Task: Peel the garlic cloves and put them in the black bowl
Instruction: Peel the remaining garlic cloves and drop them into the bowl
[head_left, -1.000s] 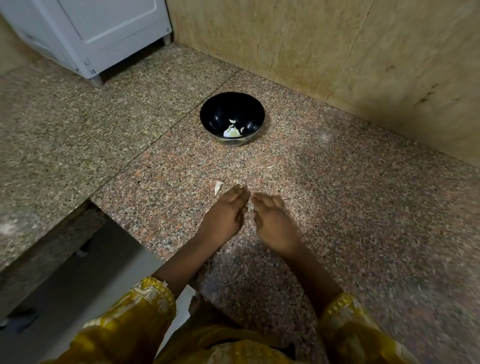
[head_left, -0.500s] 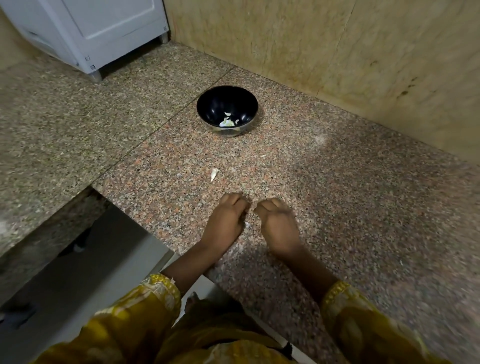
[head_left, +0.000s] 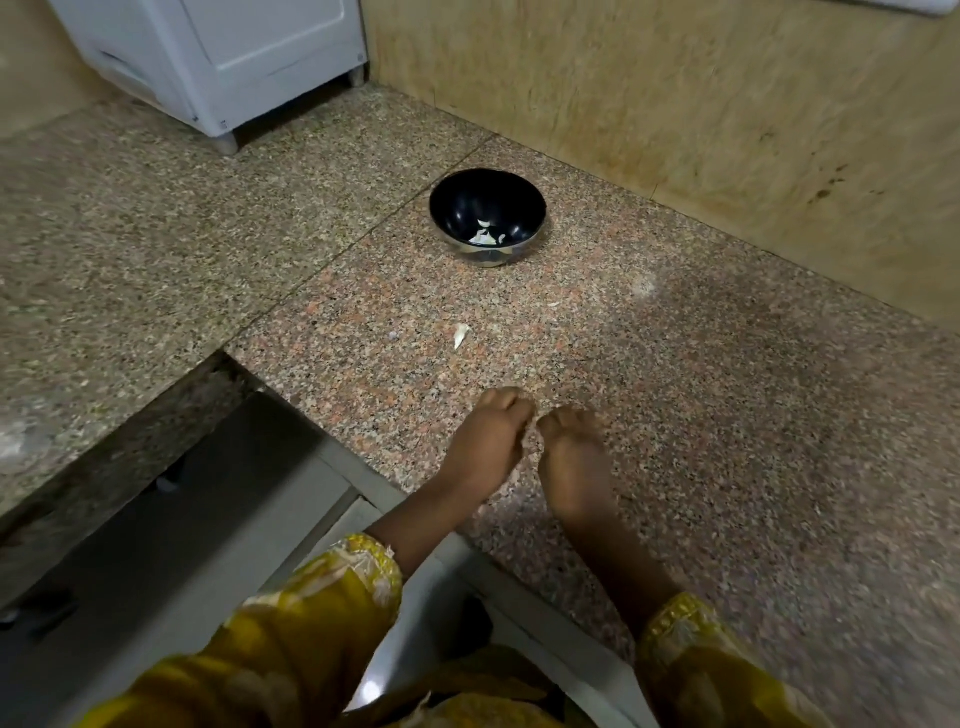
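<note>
Peeling, judged to be the step in hand: the left hand (head_left: 485, 441) and right hand (head_left: 569, 457) are held close together low over the near part of the table (head_left: 727, 415), knuckles up, the fingers (head_left: 506, 402) of both curled inward so that the tips nearly meet. Whatever is being worked between them is hidden by the backs of the hands. A faint pale fleck is seen in the gap, but whether a garlic clove is pinched there cannot be told. The black bowl (head_left: 467, 208) is set well apart from the hands, farther back on the table near the wall (head_left: 675, 104). A few pale pieces (head_left: 485, 236) are seen at its bottom, taken to be cloves already peeled, though skin cannot be ruled out. One small pale scrap (head_left: 461, 335) is left lying on the table between bowl and hands, apart from both; clove or husk cannot be made out. Yellow patterned sleeves (head_left: 332, 587) are noted at the wrists, and a white appliance (head_left: 234, 52) at the far left corner. The task is judged partly done. Next move, if a clove is indeed held: the skin is to be stripped off by the fingertips, and the bare clove is then to be carried forward past the scrap and released inside the bowl's rim. A full reach is called for rather than a toss.
</note>
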